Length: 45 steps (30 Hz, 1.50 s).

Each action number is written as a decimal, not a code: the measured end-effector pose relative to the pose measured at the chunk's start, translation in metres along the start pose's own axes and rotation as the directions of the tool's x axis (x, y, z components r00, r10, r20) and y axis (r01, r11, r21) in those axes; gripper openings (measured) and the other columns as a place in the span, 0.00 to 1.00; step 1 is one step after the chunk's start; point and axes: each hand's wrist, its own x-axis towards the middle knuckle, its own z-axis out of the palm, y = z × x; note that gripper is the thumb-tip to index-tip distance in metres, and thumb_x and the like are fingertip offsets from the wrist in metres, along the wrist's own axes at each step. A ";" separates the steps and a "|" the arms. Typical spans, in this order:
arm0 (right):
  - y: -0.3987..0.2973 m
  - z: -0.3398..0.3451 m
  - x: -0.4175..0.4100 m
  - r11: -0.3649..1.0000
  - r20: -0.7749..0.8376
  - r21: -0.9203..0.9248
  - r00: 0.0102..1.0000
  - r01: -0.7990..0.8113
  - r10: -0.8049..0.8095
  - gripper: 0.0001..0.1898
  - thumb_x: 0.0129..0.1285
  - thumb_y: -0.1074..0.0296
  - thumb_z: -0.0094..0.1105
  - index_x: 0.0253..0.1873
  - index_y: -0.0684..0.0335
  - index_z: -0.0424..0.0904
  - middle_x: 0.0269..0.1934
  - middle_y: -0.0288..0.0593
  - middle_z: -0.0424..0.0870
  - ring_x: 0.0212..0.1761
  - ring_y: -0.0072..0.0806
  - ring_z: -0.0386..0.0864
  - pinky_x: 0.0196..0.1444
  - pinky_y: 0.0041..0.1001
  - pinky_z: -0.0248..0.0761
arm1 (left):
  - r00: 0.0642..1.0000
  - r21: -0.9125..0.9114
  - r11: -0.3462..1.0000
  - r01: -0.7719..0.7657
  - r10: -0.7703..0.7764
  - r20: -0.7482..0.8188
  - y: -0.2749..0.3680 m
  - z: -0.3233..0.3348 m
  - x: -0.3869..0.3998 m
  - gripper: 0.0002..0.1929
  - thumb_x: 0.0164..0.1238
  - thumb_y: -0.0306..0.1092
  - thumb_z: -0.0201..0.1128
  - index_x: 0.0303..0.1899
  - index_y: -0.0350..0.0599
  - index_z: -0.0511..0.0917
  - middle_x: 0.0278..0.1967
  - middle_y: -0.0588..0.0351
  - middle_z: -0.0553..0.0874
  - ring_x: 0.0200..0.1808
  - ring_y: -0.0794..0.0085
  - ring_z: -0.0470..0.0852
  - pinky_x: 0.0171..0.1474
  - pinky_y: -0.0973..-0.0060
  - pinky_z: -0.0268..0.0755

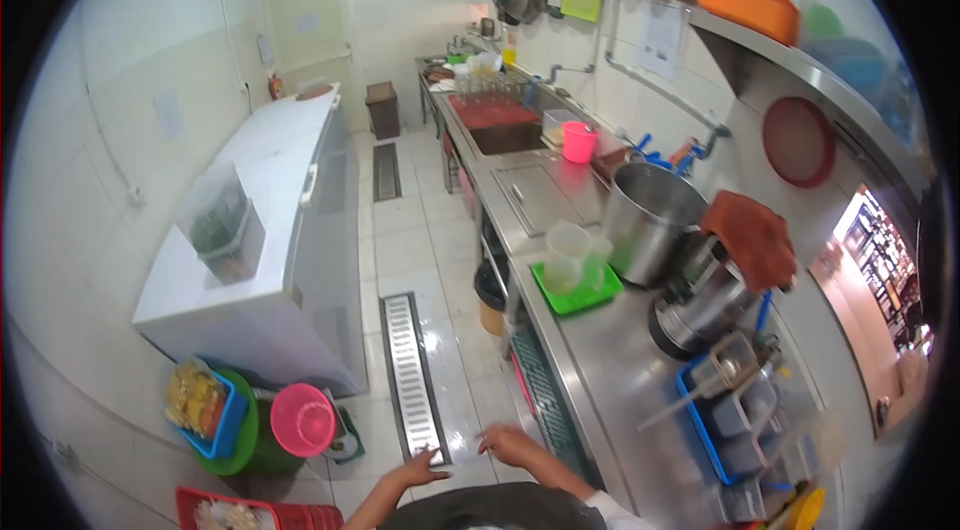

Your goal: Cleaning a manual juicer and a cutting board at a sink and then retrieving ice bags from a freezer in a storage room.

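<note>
Both of my hands are held in front of my dark apron, above the tiled floor, a small gap apart. My left hand (424, 468) is empty with its fingers spread, over the near end of a metal floor drain grate (411, 380). My right hand (504, 444) has bent fingers and holds nothing that I can see; it is near the edge of the stainless steel counter (600, 357). On that counter a green tray (559, 301) holds translucent plastic jugs (568, 241), beside a large steel pot (651, 215).
At left stand a white chest freezer (262, 132) with a plastic container (232, 252) on it, a pink bucket (303, 420), a green tub (247, 447) and a red crate (300, 515). A blue tray (701, 425) of utensils lies at right. A black-lined bin (491, 294) stands under the counter.
</note>
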 end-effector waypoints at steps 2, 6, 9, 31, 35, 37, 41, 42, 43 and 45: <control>-0.021 -0.011 0.029 0.994 0.026 0.010 0.993 -0.111 0.111 0.11 0.58 0.67 0.51 0.45 0.63 0.72 0.35 0.40 0.77 0.37 0.25 0.77 0.38 0.25 0.70 | 0.992 -0.443 0.896 0.033 0.024 0.122 -0.039 -0.010 0.033 0.38 0.53 0.57 0.56 0.60 0.41 0.59 0.59 0.43 0.65 0.61 0.52 0.60 0.62 0.68 0.52; -0.025 -0.070 0.090 0.749 -0.039 -0.659 0.992 0.063 -0.118 0.10 0.55 0.69 0.53 0.43 0.60 0.75 0.36 0.41 0.79 0.37 0.25 0.77 0.41 0.28 0.70 | 0.965 -0.129 0.980 0.154 -0.121 0.232 -0.066 -0.067 0.095 0.34 0.54 0.57 0.55 0.57 0.40 0.64 0.53 0.42 0.71 0.56 0.53 0.69 0.57 0.66 0.60; -0.027 -0.125 0.167 0.887 -0.024 -0.451 0.992 0.098 -0.122 0.11 0.53 0.68 0.55 0.42 0.61 0.75 0.33 0.41 0.80 0.35 0.28 0.78 0.40 0.26 0.69 | 0.967 0.052 0.980 0.193 -0.198 0.159 -0.131 -0.064 0.170 0.28 0.57 0.51 0.55 0.54 0.42 0.69 0.48 0.44 0.76 0.51 0.57 0.74 0.53 0.67 0.65; -0.395 -0.308 0.842 0.869 0.203 -0.462 0.933 -0.177 0.298 0.12 0.58 0.65 0.52 0.45 0.61 0.73 0.35 0.37 0.78 0.30 0.21 0.76 0.30 0.22 0.67 | 0.801 -0.218 0.786 0.579 -0.499 0.331 -0.447 -0.309 0.460 0.20 0.52 0.44 0.57 0.48 0.47 0.74 0.48 0.47 0.76 0.50 0.55 0.74 0.53 0.63 0.65; -0.453 -0.433 0.994 0.782 -0.060 -0.596 0.981 -0.182 0.182 0.10 0.54 0.66 0.55 0.40 0.62 0.76 0.29 0.37 0.79 0.23 0.21 0.75 0.25 0.24 0.69 | 0.893 -0.396 0.918 -0.004 -0.174 -0.414 -0.365 -0.706 0.651 0.32 0.41 0.37 0.67 0.53 0.41 0.67 0.53 0.46 0.71 0.55 0.56 0.68 0.58 0.67 0.59; -0.504 -0.467 1.090 0.569 -0.084 -0.820 0.996 -0.056 -0.022 0.09 0.52 0.68 0.56 0.38 0.63 0.77 0.31 0.44 0.80 0.29 0.32 0.78 0.32 0.28 0.71 | 0.700 -0.120 0.856 -0.503 0.323 -0.637 -0.291 -0.871 0.689 0.38 0.39 0.39 0.70 0.56 0.43 0.62 0.56 0.47 0.67 0.58 0.55 0.64 0.59 0.66 0.57; -0.588 -0.541 1.256 -0.085 -0.298 -0.953 0.951 -0.291 0.087 0.10 0.51 0.72 0.53 0.39 0.63 0.79 0.40 0.51 0.79 0.44 0.43 0.77 0.43 0.33 0.71 | 0.284 0.159 0.340 -0.927 0.913 -0.294 -0.161 -1.063 0.770 0.51 0.27 0.40 0.74 0.62 0.47 0.54 0.59 0.49 0.63 0.62 0.57 0.57 0.61 0.43 0.26; -0.614 -0.533 1.296 -0.055 -0.311 -0.949 0.950 -0.309 0.032 0.11 0.51 0.73 0.51 0.40 0.63 0.79 0.44 0.52 0.77 0.48 0.43 0.75 0.48 0.33 0.69 | 0.255 0.212 0.305 -0.929 0.939 -0.232 -0.154 -1.090 0.796 0.50 0.29 0.39 0.73 0.61 0.47 0.55 0.58 0.49 0.64 0.61 0.58 0.58 0.62 0.44 0.26; -0.637 -0.532 1.334 -0.055 -0.295 -0.954 0.956 -0.294 0.000 0.11 0.51 0.73 0.51 0.40 0.63 0.79 0.44 0.52 0.77 0.48 0.43 0.75 0.48 0.33 0.69 | 0.216 0.258 0.253 -0.932 0.962 -0.164 -0.149 -1.108 0.824 0.48 0.30 0.38 0.72 0.61 0.47 0.55 0.56 0.49 0.66 0.60 0.58 0.60 0.62 0.44 0.25; -0.687 -0.559 1.408 -0.131 -0.173 -0.976 0.984 -0.175 -0.033 0.11 0.52 0.72 0.50 0.40 0.65 0.79 0.45 0.52 0.77 0.48 0.43 0.75 0.47 0.33 0.70 | 0.254 0.124 0.264 -0.956 0.963 -0.095 -0.157 -1.153 0.890 0.46 0.32 0.35 0.70 0.60 0.45 0.56 0.52 0.49 0.68 0.58 0.58 0.64 0.62 0.43 0.28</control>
